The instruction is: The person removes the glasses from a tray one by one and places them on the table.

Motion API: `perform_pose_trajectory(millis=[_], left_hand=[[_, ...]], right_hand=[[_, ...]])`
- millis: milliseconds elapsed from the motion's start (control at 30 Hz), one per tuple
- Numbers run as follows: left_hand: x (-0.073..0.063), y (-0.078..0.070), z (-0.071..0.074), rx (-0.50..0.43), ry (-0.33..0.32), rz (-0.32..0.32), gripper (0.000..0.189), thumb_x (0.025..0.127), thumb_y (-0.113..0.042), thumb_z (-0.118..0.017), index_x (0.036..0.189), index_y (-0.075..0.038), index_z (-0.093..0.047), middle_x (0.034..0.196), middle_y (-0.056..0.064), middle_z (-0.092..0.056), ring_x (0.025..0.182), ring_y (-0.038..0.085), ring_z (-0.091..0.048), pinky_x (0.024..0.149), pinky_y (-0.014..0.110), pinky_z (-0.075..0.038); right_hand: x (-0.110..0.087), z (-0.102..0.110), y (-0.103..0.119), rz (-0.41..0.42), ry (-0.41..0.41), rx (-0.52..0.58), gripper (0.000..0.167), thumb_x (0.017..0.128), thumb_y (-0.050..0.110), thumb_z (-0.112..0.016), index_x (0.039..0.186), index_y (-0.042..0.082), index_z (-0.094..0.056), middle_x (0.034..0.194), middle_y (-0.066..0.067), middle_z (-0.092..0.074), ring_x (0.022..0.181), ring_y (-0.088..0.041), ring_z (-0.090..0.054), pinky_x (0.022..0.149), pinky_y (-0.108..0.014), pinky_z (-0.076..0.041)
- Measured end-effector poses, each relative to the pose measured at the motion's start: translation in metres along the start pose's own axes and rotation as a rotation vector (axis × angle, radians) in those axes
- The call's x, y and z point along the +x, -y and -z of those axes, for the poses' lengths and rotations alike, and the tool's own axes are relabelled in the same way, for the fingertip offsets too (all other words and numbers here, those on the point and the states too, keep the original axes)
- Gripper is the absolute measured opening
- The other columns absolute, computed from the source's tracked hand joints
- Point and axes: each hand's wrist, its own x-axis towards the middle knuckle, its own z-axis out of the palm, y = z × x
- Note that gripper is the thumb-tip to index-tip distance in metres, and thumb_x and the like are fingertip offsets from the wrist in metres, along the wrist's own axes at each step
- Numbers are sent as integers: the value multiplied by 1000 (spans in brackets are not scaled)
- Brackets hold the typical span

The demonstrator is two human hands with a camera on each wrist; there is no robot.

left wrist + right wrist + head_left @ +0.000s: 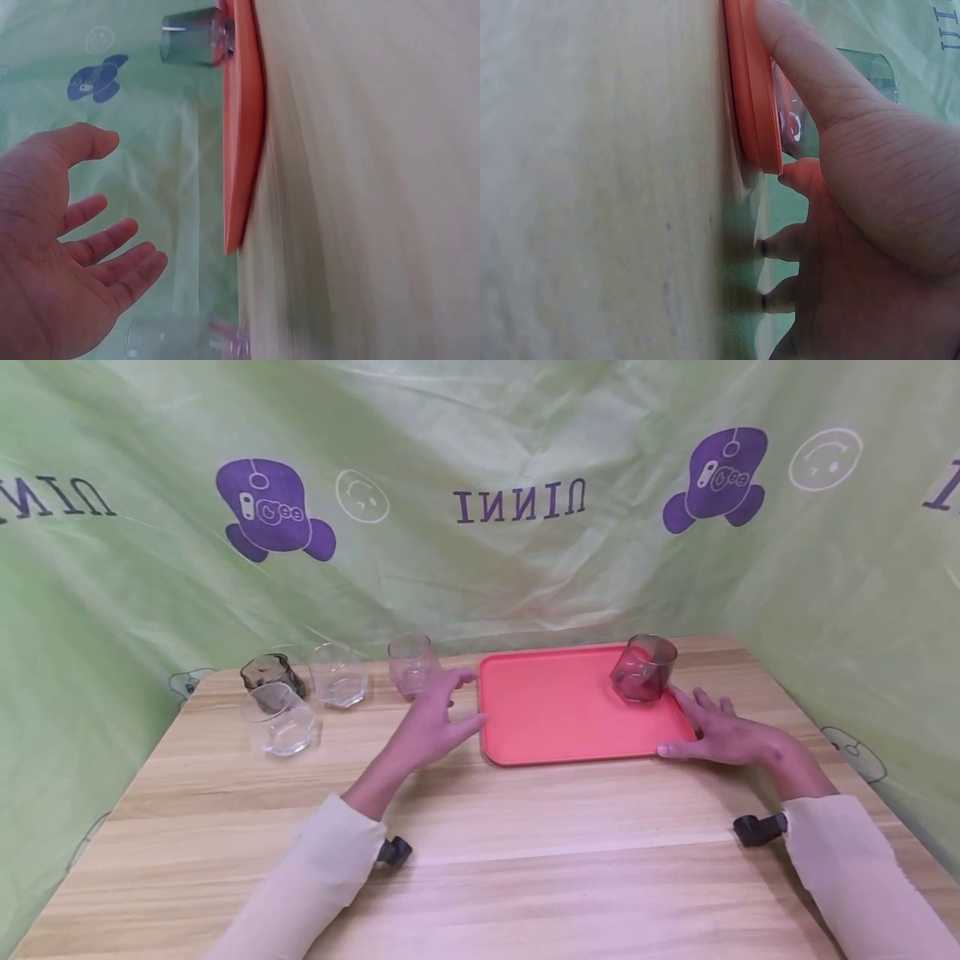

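A red rectangular tray (562,710) lies on the table with a smoky tinted glass (645,670) standing on its right end. My right hand (723,733) spreads around the tray's near right corner, thumb along the front rim and index finger at the right side; its other fingers rest beside the tray. At the tray's left edge my left hand (431,722) is held with thumb and fingers apart, palm empty in the left wrist view. Just behind that hand stands a clear glass (411,662), partly hidden by its fingers.
Toward the left of the wooden table (480,877) stand a dark glass (266,672), a clear glass (339,681) and another clear glass (285,731) in front of the dark one. A green printed cloth (517,577) hangs around the back and sides.
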Motion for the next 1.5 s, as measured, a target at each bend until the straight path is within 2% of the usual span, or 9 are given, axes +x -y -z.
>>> perform_pose_trajectory(millis=[133,367,567,900,1300,1500], left_hand=[[12,-8,-18,-10,17,1,63,92,-20,-79,146,-5,-50,142,11,-55,133,33,-50,105,44,-46],[31,-23,-46,-53,76,16,65,93,-24,-78,148,-4,-48,145,16,-53,132,35,-51,106,46,-46],[48,-30,-69,-28,86,8,64,93,-26,-77,146,-5,-49,144,14,-54,132,31,-51,107,40,-46],[67,-47,-107,-34,127,60,64,93,-27,-78,146,-8,-49,145,12,-53,129,27,-53,104,33,-48],[87,-59,-146,-37,111,107,70,91,-29,-78,151,-13,-46,147,5,-51,129,17,-51,104,30,-47],[94,-65,-163,-105,65,150,76,90,-28,-79,154,-12,-42,148,4,-50,133,18,-49,104,33,-48]], right_hand=[[-1,-1,0,1,0,3,110,94,53,-69,164,7,2,156,-48,5,132,-78,12,95,-90,-3],[-1,-2,0,-6,2,0,111,94,54,-68,164,6,3,156,-48,5,131,-78,11,93,-91,-4],[2,1,2,0,4,7,111,93,54,-69,164,5,1,156,-48,5,131,-78,12,95,-91,-4],[1,2,2,-10,5,-8,111,94,55,-68,164,6,2,157,-47,5,132,-78,11,94,-91,-4],[1,-1,0,-8,1,-5,111,93,55,-69,164,6,1,156,-48,4,131,-79,11,94,-91,-4],[1,-1,0,3,-1,-11,111,93,54,-69,164,7,2,156,-48,3,131,-79,10,94,-91,-5]])
